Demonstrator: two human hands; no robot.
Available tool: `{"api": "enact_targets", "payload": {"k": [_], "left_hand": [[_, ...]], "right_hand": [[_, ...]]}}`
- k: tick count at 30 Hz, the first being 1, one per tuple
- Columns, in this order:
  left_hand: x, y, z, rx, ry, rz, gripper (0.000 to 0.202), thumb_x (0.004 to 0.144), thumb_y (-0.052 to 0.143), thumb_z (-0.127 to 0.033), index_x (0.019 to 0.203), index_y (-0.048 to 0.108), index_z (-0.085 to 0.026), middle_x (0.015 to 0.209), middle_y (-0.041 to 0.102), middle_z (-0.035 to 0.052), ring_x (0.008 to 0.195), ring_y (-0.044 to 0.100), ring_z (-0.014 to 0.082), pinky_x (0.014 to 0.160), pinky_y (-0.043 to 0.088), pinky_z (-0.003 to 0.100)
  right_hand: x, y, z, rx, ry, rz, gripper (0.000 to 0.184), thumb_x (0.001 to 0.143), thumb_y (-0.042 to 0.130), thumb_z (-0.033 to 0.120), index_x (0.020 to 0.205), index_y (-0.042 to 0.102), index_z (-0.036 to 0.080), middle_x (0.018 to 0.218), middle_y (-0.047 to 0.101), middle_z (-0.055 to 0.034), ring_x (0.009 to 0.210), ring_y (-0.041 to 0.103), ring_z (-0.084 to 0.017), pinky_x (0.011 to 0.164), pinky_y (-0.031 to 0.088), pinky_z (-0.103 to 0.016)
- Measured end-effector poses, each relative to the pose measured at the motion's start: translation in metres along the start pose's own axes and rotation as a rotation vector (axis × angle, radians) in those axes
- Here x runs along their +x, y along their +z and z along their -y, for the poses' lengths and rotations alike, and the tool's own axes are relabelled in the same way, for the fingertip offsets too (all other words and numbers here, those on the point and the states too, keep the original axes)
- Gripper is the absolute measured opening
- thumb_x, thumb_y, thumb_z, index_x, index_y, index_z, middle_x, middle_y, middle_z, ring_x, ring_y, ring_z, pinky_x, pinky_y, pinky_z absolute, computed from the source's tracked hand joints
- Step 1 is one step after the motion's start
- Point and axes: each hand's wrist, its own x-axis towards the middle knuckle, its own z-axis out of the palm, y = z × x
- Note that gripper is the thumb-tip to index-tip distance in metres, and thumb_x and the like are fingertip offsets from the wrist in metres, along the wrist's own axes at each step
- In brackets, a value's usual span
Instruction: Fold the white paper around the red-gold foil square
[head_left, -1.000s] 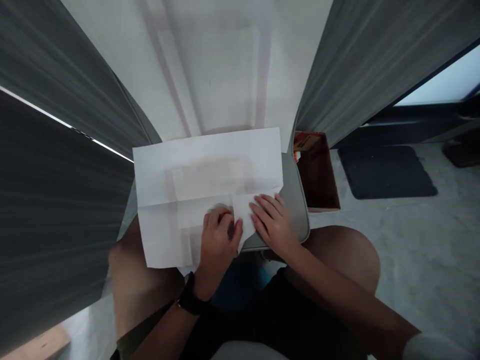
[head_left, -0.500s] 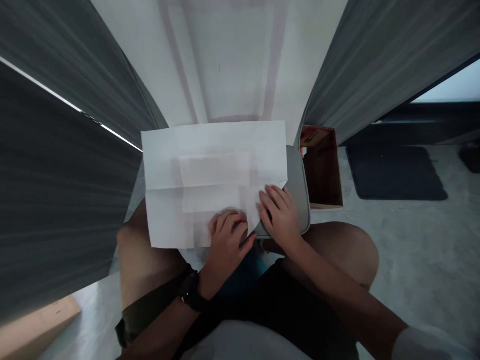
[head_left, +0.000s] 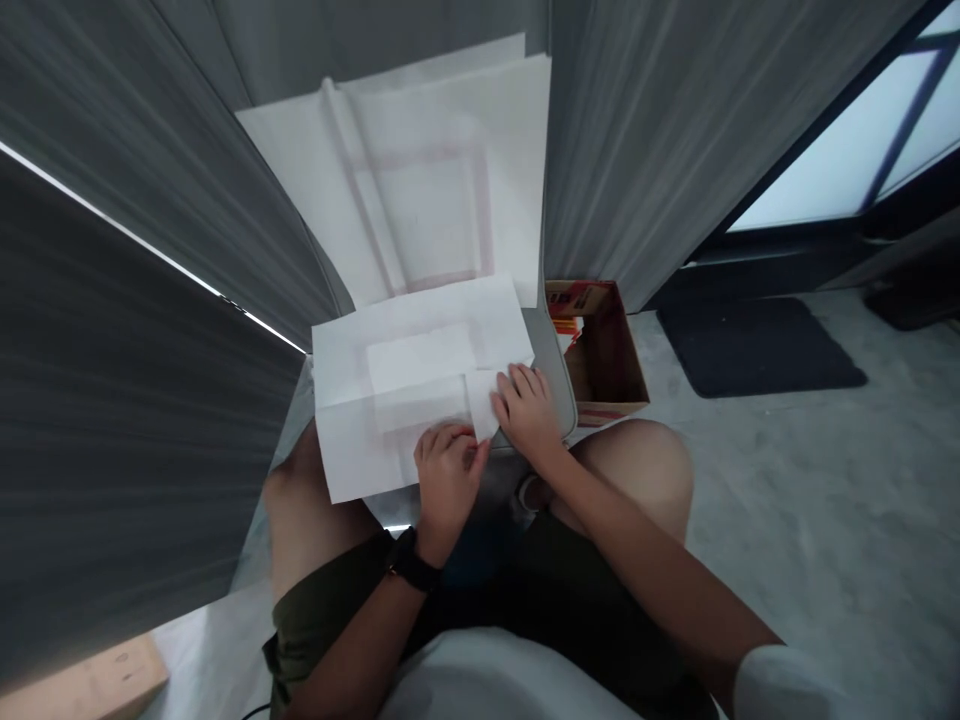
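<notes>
A white sheet of paper with a crease across its middle lies on a grey padded seat. Its lower right corner is folded over into a small flap. My left hand, wearing a black watch, pinches the tip of that flap at the sheet's near edge. Its thumb and index finger are closed together. My right hand lies on the fold at the right, fingertips resting on the flap and fingers slightly apart. Faint rectangular markings show on the paper.
Larger white sheets stand propped behind the seat. An open cardboard box with orange-edged papers sits to the right, near a dark mat. Grey curtains hang on both sides. A wooden block-like piece lies lower left.
My view has shifted, showing more of the propped sheets and box. The folded corner now lies flatter over the sheet, with both hands still at it.
</notes>
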Motion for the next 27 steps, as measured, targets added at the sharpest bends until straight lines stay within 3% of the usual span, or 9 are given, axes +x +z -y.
{"api": "enact_targets", "payload": {"k": [6,12,16,18,21,24,27], "left_hand": [[0.007,-0.002,-0.006,0.145,-0.187,0.038,0.017,0.098,0.07,-0.027,0.085,0.08,-0.021,0.11,0.077,0.0081,0.113,0.063,0.0312,0.091,0.049,0.047],[0.008,-0.012,0.005,0.159,-0.226,0.062,0.015,0.096,0.07,-0.026,0.086,0.079,-0.022,0.111,0.075,0.0095,0.114,0.062,0.0317,0.089,0.047,0.045],[0.008,-0.013,0.009,0.198,-0.156,0.082,0.014,0.098,0.067,-0.026,0.091,0.077,-0.02,0.113,0.073,0.012,0.113,0.062,0.0329,0.09,0.05,0.047],[0.009,-0.012,0.008,0.205,-0.101,0.048,0.016,0.101,0.062,-0.026,0.107,0.074,-0.017,0.12,0.07,0.0153,0.117,0.062,0.0335,0.094,0.051,0.049],[0.012,-0.011,0.006,0.187,0.052,0.006,0.037,0.106,0.05,-0.026,0.14,0.059,-0.012,0.143,0.061,0.0209,0.137,0.054,0.0337,0.11,0.048,0.052],[0.019,-0.007,0.01,0.203,0.215,0.076,0.047,0.11,0.042,-0.027,0.156,0.047,-0.017,0.161,0.049,0.0173,0.152,0.042,0.0326,0.123,0.038,0.055],[0.025,-0.003,0.02,0.242,0.315,0.197,0.048,0.111,0.039,-0.033,0.157,0.047,-0.021,0.166,0.047,0.0116,0.156,0.039,0.0322,0.127,0.033,0.059]], "right_hand": [[0.003,-0.003,-0.008,-0.029,-0.049,0.028,0.046,0.109,0.043,0.038,0.135,0.07,0.01,0.146,0.065,-0.0221,0.142,0.054,-0.035,0.123,0.039,-0.058],[0.003,-0.008,-0.016,-0.023,-0.087,0.074,0.047,0.11,0.042,0.04,0.138,0.07,0.015,0.154,0.06,-0.0176,0.148,0.049,-0.033,0.125,0.037,-0.056],[0.004,-0.007,-0.012,-0.082,-0.098,0.118,0.048,0.11,0.041,0.04,0.14,0.069,0.015,0.153,0.061,-0.0168,0.149,0.049,-0.033,0.126,0.034,-0.058],[0.004,-0.007,-0.01,-0.114,-0.107,0.133,0.049,0.111,0.041,0.041,0.141,0.068,0.014,0.153,0.061,-0.0171,0.149,0.049,-0.034,0.127,0.033,-0.058],[0.003,-0.007,-0.009,-0.143,-0.11,0.131,0.049,0.111,0.041,0.041,0.144,0.066,0.014,0.155,0.06,-0.0168,0.15,0.048,-0.033,0.128,0.031,-0.057],[0.002,-0.007,-0.009,-0.162,-0.114,0.132,0.05,0.111,0.04,0.04,0.146,0.064,0.015,0.156,0.059,-0.0165,0.151,0.047,-0.032,0.128,0.031,-0.057],[0.002,-0.008,-0.009,-0.178,-0.132,0.144,0.052,0.111,0.039,0.042,0.148,0.062,0.014,0.158,0.057,-0.0164,0.153,0.045,-0.033,0.127,0.032,-0.058]]}}
